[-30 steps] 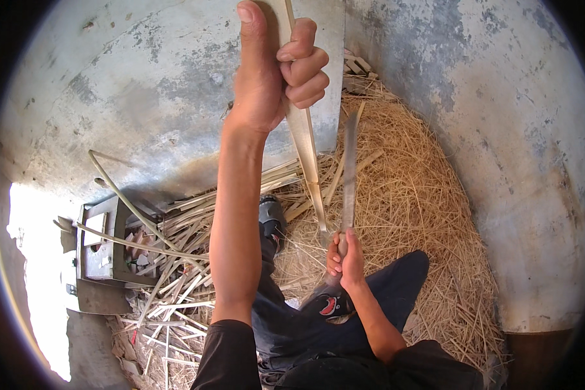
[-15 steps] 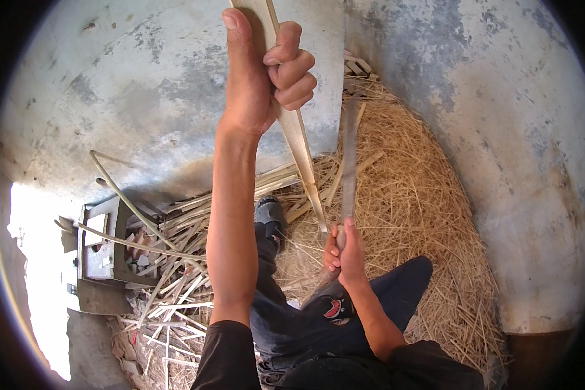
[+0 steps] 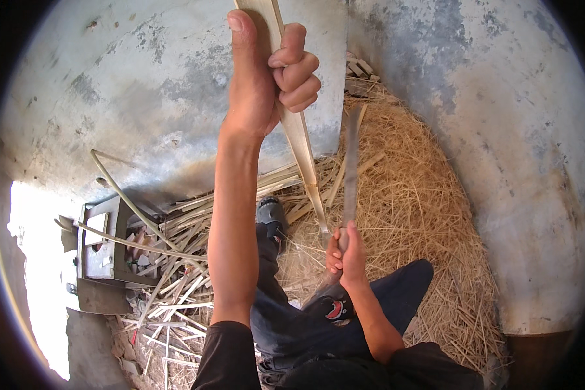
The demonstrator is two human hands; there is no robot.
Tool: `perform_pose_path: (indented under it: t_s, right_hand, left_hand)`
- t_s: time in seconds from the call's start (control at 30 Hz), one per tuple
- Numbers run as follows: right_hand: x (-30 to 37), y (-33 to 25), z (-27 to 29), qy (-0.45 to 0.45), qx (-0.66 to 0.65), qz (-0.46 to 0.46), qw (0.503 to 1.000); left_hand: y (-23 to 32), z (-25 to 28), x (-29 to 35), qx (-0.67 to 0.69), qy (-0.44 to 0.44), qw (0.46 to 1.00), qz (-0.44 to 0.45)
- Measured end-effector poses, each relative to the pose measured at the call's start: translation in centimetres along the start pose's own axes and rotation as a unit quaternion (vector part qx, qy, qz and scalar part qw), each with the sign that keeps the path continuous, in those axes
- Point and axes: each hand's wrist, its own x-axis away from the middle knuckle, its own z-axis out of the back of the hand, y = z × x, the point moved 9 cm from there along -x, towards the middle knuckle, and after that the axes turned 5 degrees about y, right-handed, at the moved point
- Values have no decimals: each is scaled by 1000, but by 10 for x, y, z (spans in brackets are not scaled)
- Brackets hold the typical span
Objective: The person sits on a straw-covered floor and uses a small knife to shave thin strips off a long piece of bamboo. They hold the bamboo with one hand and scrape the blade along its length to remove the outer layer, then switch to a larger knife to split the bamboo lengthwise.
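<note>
Bamboo in hand: a person raises a pale bamboo strip (image 3: 292, 123) with the left hand (image 3: 266, 71), fingers (image 3: 299, 75) curled fully shut around its upper part, thumb laid along it. The strip slants down to the right hand (image 3: 346, 257), whose fingers are closed tight on the handle of a long knife (image 3: 352, 162); the blade points upward just beside the strip. Straw-like shavings (image 3: 409, 195) and cut splints (image 3: 175, 286) cover the concrete floor (image 3: 143, 97). A slip of the blade along the strip could run toward the left wrist, and the raw edges could likely cut either palm.
</note>
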Motion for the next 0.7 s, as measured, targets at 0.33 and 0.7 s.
perform_pose_path:
  t_s: [0.33, 0.7]
  right_hand:
    - [-11, 32, -2, -13, 34, -14, 999]
    - [1, -8, -28, -37, 55, 104, 992]
  left_hand:
    - [-5, 0, -6, -16, 29, 999, -14]
    - [-4, -5, -5, -62, 62, 996, -16]
